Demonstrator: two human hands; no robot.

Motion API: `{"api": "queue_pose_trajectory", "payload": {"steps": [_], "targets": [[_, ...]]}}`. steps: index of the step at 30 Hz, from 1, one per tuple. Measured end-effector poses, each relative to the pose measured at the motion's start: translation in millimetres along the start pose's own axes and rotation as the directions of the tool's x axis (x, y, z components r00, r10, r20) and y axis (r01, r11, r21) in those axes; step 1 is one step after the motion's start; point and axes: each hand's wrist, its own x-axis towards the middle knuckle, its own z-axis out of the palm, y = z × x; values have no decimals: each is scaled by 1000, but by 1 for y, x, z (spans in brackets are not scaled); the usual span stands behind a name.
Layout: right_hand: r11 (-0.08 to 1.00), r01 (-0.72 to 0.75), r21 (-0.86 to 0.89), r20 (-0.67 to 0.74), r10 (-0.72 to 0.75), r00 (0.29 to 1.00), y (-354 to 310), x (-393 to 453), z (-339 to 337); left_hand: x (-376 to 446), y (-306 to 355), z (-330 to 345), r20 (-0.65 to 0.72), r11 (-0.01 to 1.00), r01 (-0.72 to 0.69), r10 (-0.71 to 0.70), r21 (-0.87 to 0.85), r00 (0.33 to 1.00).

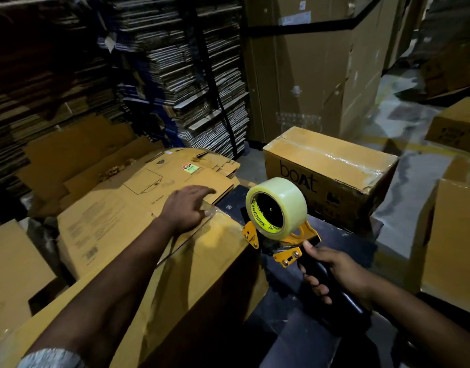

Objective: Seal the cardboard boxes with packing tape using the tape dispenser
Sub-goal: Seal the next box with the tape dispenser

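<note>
Your right hand [337, 272] grips the tape dispenser [284, 229] by its black handle, roll uppermost, just beside the near cardboard box [202, 261]; your left hand [186, 208], fingers straight, presses the box's taped top edge; sealed "boAt" box [332, 176] stands beyond.

We see a grey concrete floor [414, 181] carrying a taped "boAt" carton [332, 176], a smaller carton [456, 128] to its right, tall cartons [308, 70] behind, and strapped stacks of flattened cardboard [186, 75] at left.
</note>
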Motion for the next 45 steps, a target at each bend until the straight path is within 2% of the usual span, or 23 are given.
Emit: {"api": "queue_pose_trajectory", "payload": {"steps": [1, 3, 5, 7, 12, 19, 22, 29, 35, 40, 45], "targets": [[1000, -1, 2, 2, 1, 1000, 0, 2, -1, -1, 10, 1, -29, 998, -28, 26, -60, 999], [1000, -1, 4, 7, 1, 1000, 1, 4, -3, -4, 30, 5, 10, 986, -62, 65, -152, 998], [1000, -1, 10, 15, 1, 1000, 3, 4, -3, -5, 38, 12, 53, 971, -134, 147, -197, 988], [1000, -9, 24, 24, 9, 1000, 4, 5, -3, -10, 37, 19, 34, 956, -177, 190, -236, 981], [1000, -11, 23, 43, 10, 999, 4, 6, -7, -16, 37, 28, 35, 965, -216, 223, -152, 974], [1000, 3, 13, 59, -4, 998, 8, 10, -12, -20, 54, 33, 108, 965, -209, 228, -159, 968], [1000, 20, -4, 68, -20, 997, 8, 11, -15, -21, 62, 40, 87, 950, -228, 250, -212, 964], [998, 70, 7, 151, -70, 986, 13, 10, -27, -15, 62, 35, 142, 946, -238, 272, -218, 952], [984, 105, -143, 203, -74, 976, 24, -4, -44, -20, 69, 31, 109, 938, -213, 250, -275, 962], [989, 91, -114, 194, -68, 979, 33, 0, -45, -22, 72, 30, 55, 925, -195, 225, -326, 973], [994, 52, -96, 168, -36, 985, 50, -11, -56, -20, 74, 28, 91, 945, -165, 198, -281, 976]]}}
